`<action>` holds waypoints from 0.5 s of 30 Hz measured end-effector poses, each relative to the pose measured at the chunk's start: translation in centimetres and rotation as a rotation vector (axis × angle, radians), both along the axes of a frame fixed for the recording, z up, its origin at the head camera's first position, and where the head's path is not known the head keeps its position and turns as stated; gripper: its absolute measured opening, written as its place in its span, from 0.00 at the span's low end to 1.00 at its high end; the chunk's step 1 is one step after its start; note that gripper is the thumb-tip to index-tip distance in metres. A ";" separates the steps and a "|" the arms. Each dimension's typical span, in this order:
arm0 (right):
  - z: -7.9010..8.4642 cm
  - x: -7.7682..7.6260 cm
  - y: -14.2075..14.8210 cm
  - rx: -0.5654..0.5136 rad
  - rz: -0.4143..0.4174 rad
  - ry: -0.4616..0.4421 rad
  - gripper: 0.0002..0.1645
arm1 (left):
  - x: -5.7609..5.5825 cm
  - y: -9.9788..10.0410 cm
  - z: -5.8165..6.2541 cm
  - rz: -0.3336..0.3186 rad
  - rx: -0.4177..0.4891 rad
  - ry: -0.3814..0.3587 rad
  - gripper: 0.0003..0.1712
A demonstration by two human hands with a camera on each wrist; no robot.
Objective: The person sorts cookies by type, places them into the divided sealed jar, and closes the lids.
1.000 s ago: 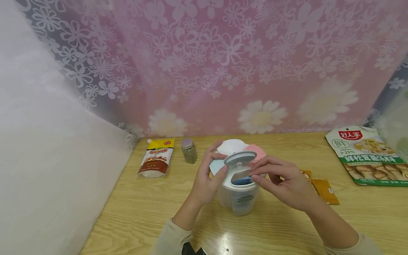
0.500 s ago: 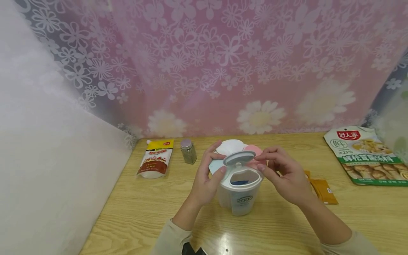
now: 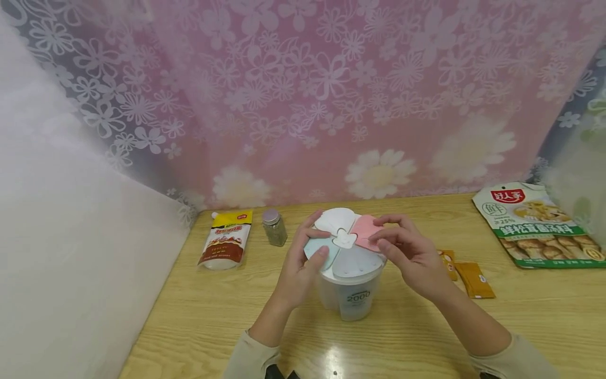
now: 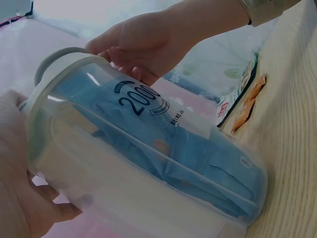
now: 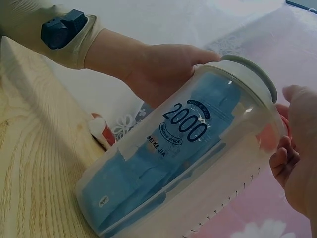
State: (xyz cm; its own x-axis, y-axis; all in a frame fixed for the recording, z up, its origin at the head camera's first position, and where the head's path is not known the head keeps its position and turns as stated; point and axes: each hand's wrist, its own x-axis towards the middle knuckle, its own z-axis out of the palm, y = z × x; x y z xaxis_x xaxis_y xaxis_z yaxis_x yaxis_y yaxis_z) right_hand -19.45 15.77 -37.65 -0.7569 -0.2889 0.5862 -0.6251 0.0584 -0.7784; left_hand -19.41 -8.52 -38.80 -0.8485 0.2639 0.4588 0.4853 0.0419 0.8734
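A clear storage container (image 3: 352,302) marked "2000" stands on the table, its top made of petal-shaped lids. The grey lid (image 3: 357,262) at the front lies down, beside a light blue lid (image 3: 318,251), a white lid (image 3: 335,220) and a pink lid (image 3: 365,231). My left hand (image 3: 298,266) grips the container's left rim, thumb over the light blue lid. On the right side, my right hand (image 3: 412,258) has curled fingers and thumb at the pink lid's outer edge. Blue packets (image 4: 198,168) show through the front wall in both wrist views.
A yellow, white and brown pouch (image 3: 226,239) and a small spice jar (image 3: 274,227) stand at the back left. Orange sachets (image 3: 475,280) lie right of the container, partly behind my right hand. A large seasoning bag (image 3: 535,226) lies farther right, near the floral curtain (image 3: 303,105).
The grey lid was raised over the opening and is now down. My right hand was at that opening earlier and is now on the pink lid. The left hand keeps its grip.
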 end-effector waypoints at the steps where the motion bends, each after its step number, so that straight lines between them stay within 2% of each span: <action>1: 0.1 0.0 0.0 0.029 -0.013 -0.011 0.16 | 0.0 0.0 0.0 -0.009 0.006 -0.021 0.13; 7: 0.7 0.0 0.5 0.188 -0.006 -0.183 0.40 | 0.2 0.1 0.5 -0.029 0.013 -0.094 0.24; 10: 0.7 -0.1 0.8 0.226 0.040 -0.266 0.44 | 0.3 0.0 0.6 -0.031 0.005 -0.107 0.25; 15: 0.6 -0.2 1.0 0.194 0.159 -0.349 0.45 | 0.4 -0.3 0.7 -0.036 -0.028 -0.136 0.28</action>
